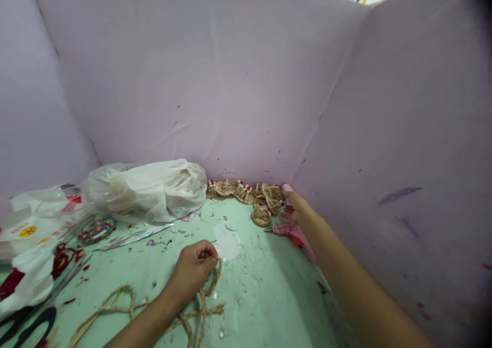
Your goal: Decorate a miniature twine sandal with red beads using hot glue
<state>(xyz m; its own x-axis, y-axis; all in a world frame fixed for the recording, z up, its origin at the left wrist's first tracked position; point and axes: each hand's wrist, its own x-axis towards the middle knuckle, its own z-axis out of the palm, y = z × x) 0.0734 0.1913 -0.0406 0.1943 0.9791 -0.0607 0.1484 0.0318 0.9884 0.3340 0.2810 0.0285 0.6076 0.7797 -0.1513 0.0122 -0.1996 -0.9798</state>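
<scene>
My left hand (195, 267) is closed in a pinch on the end of a braided straw cord (217, 279), just above the green table. The rest of the cord lies in loops beneath my left forearm. My right hand (298, 208) reaches to the back right corner with fingers apart, beside several small woven straw pieces (262, 215) trimmed with red and white beads. Just behind its fingers shows a pink object (287, 188), mostly hidden; I cannot tell whether they touch. Below that hand lies a pink glue gun (286, 229), its metal tip toward the left.
A white plastic bag (154, 189) stands at the back left, near a pack of colourful beads (97, 230). Dark-handled scissors (38, 325) and dark red yarn (63, 261) lie at the left. Purple-grey panels (200, 81) wall the table in; scraps are scattered on it.
</scene>
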